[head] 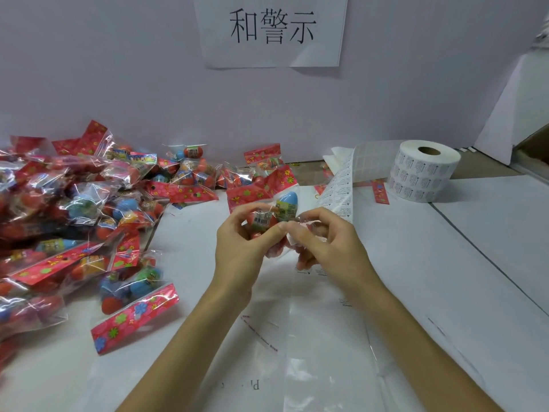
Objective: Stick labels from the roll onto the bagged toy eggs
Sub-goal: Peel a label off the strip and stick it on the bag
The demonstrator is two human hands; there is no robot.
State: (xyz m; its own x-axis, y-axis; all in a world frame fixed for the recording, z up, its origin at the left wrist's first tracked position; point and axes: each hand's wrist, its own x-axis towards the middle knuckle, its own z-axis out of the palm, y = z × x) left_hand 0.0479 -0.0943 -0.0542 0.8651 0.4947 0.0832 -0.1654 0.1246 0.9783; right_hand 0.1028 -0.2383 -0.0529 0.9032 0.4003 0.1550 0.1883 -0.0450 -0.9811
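My left hand grips a clear bag of toy eggs with a red flowered header, held up over the middle of the table; a blue egg and a red egg show inside. My right hand pinches the bag's right side, thumb and forefinger together on a small white label. The label roll stands at the back right. Its loose strip of labels runs down toward my right hand.
A big heap of bagged eggs covers the left of the white table. One bag lies nearest my left forearm. Empty clear bags lie flat under my arms. A paper sign hangs on the back wall.
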